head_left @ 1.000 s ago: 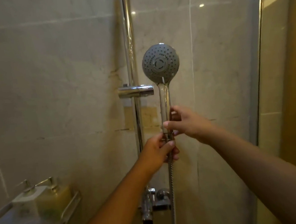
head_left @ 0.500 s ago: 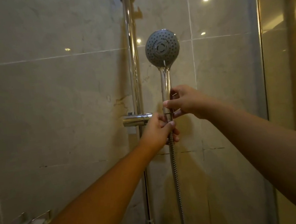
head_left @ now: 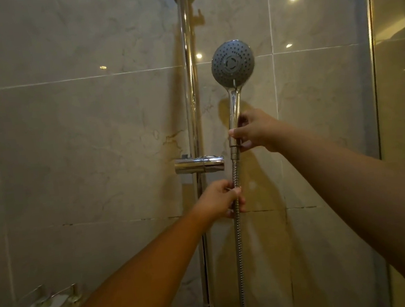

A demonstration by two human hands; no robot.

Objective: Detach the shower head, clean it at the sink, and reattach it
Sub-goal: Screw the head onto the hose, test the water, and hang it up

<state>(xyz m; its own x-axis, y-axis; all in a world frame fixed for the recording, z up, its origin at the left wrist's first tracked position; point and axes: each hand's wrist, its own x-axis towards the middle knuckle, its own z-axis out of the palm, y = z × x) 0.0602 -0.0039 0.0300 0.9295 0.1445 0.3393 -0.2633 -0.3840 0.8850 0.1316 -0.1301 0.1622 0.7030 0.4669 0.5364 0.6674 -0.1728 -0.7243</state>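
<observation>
Shower head [head_left: 232, 64] upright, handle base pinched by right hand [head_left: 256, 132]; left hand [head_left: 220, 200] grips hose [head_left: 239, 249] below.

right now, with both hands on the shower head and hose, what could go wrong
The right hand pinches the shower head only at the bottom of its handle, so the head could tip or slip and knock the tiled wall. The left hand grips the hose well below the nut; twisting there may kink the hose rather than loosen the joint.

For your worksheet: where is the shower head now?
Head view, right of centre: the shower head is right of the slide rail, above the bracket, its handle in the right hand.
</observation>
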